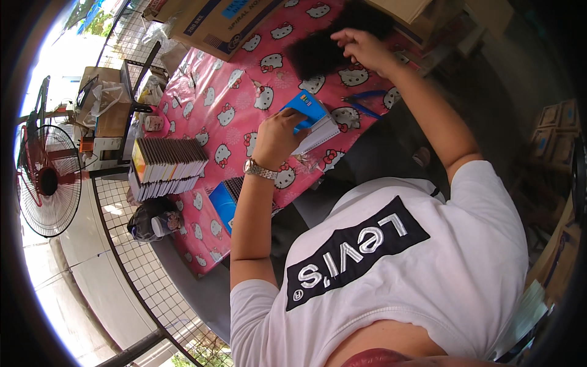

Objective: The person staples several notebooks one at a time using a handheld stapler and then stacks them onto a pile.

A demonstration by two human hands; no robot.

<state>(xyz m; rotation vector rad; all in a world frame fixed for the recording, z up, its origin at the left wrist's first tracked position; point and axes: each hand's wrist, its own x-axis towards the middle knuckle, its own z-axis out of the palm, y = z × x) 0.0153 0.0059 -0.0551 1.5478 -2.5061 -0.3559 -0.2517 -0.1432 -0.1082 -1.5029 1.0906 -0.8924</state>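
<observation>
My left hand (276, 138), with a metal-band watch on its wrist, is closed on a small notebook (313, 107) lying on the table. The notebook has a blue cover, and its white pages show a row of small holes along the near edge. Over a dark black pile (315, 54), whose make-up I cannot make out, my right hand (365, 50) hovers with fingers apart and nothing visible in them. Blue-handled pliers (367, 104) rest just right of the notebook.
A pink patterned cloth (205, 131) covers the table. Stacked notebooks (168, 162) and more blue-covered ones (224, 205) sit at left. Cardboard boxes (214, 27) stand at the far edge. Beyond the left side are a black bag (147, 220) and a fan (49, 181).
</observation>
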